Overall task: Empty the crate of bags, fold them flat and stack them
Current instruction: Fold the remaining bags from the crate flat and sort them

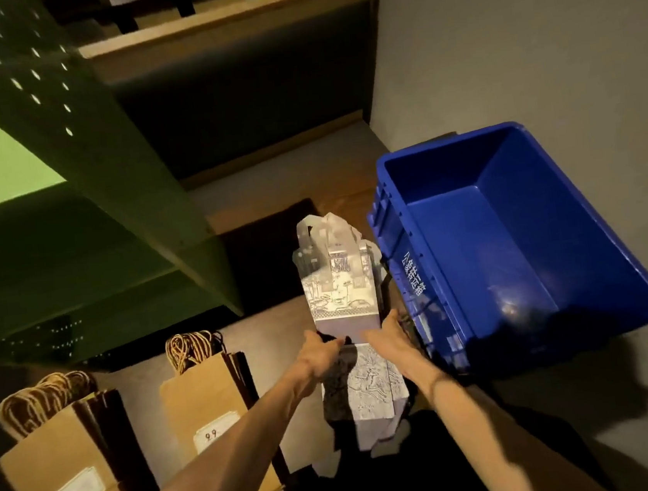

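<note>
A blue plastic crate (430, 273) stands tilted on the floor at the right, and I see no bags inside it. In front of me lies a stack of white bags printed with blue line drawings (341, 283), their handles pointing away. My left hand (322, 350) grips the near left edge of the top bag. My right hand (389, 336) holds its near right edge, fingers laid along the side. More printed bags (370, 385) lie beneath my wrists.
Two stacks of flat brown paper bags with twisted cord handles (69, 468) (206, 400) stand at the left on the floor. Green perforated metal shelving (78, 192) rises behind them. A wooden-edged dark cabinet (240, 93) is ahead. A grey wall is at the right.
</note>
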Action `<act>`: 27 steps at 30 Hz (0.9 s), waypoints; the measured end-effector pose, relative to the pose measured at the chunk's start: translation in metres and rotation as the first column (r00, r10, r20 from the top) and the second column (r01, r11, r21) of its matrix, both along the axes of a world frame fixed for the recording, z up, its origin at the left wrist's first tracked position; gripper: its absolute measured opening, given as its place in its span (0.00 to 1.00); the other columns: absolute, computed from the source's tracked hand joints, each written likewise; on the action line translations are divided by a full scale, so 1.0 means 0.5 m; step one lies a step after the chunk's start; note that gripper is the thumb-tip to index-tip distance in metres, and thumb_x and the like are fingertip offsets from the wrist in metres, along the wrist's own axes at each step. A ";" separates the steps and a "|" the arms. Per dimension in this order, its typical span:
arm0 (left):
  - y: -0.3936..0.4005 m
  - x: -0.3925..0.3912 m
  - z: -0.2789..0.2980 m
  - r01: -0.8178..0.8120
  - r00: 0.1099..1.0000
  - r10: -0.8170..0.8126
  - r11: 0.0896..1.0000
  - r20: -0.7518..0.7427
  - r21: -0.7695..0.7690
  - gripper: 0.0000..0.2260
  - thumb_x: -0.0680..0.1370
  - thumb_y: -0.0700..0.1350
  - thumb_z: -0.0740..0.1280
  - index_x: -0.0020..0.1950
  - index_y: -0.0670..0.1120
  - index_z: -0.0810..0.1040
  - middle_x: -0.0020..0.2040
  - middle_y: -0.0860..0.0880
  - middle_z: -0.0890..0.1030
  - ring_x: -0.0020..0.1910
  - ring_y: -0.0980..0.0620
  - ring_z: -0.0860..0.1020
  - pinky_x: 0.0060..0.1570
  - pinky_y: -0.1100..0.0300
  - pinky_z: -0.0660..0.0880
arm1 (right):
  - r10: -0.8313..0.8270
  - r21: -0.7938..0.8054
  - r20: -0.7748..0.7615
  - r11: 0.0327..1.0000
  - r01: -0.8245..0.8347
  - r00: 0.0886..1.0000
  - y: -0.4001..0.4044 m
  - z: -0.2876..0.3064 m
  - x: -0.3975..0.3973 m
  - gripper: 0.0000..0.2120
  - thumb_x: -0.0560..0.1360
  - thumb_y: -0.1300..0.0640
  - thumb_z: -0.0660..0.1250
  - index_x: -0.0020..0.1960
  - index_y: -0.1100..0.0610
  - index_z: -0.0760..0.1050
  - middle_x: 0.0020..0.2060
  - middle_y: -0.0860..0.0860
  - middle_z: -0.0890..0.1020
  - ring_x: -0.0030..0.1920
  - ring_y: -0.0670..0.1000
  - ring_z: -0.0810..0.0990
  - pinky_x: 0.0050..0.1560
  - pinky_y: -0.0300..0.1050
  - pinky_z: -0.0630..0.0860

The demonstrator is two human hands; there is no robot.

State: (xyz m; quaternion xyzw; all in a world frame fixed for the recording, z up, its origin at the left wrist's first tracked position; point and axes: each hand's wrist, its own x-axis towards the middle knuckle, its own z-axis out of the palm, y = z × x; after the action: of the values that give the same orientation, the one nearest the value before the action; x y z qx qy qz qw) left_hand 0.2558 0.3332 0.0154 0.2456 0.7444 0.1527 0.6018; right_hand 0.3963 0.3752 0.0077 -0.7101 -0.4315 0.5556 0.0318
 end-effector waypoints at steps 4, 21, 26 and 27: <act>-0.014 0.020 -0.043 0.015 0.999 -0.016 0.999 0.034 0.041 0.19 0.75 0.45 0.72 0.63 0.44 0.72 0.51 0.49 0.81 0.50 0.50 0.79 0.45 0.59 0.77 | -0.034 -0.001 -0.004 0.999 0.034 0.999 -0.022 -0.088 0.012 0.44 0.70 0.43 0.72 0.77 0.57 0.55 0.69 0.55 0.75 0.67 0.58 0.75 0.65 0.55 0.74; 0.030 0.046 -0.008 -0.267 0.959 0.259 0.962 0.113 0.061 0.27 0.67 0.48 0.70 0.66 0.52 0.72 0.58 0.50 0.80 0.57 0.48 0.78 0.54 0.54 0.75 | -0.200 0.069 -0.259 0.972 0.225 0.945 0.027 -0.009 0.002 0.34 0.73 0.58 0.76 0.75 0.57 0.66 0.68 0.53 0.76 0.69 0.56 0.74 0.63 0.47 0.74; 0.015 0.039 -0.013 -0.303 0.940 0.302 0.953 0.160 -0.018 0.17 0.72 0.42 0.69 0.61 0.48 0.76 0.53 0.46 0.83 0.53 0.47 0.80 0.45 0.56 0.75 | -0.149 0.079 -0.270 0.981 0.176 0.951 0.027 -0.008 0.017 0.43 0.78 0.55 0.72 0.82 0.56 0.47 0.80 0.53 0.55 0.79 0.56 0.58 0.76 0.53 0.60; 0.012 0.037 -0.020 -0.308 0.938 0.308 0.951 0.158 -0.031 0.16 0.72 0.41 0.69 0.60 0.47 0.76 0.53 0.45 0.83 0.53 0.46 0.80 0.45 0.55 0.75 | -0.129 0.099 -0.258 0.982 0.159 0.957 0.023 -0.007 0.017 0.42 0.78 0.55 0.71 0.81 0.57 0.48 0.80 0.54 0.57 0.78 0.56 0.59 0.75 0.51 0.61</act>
State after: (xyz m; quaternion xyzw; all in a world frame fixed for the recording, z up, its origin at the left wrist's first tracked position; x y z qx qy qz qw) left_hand 0.2743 0.3392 0.0054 0.1114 0.7232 0.2621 0.6292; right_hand 0.4048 0.3869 0.0041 -0.6606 -0.4033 0.6104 0.1687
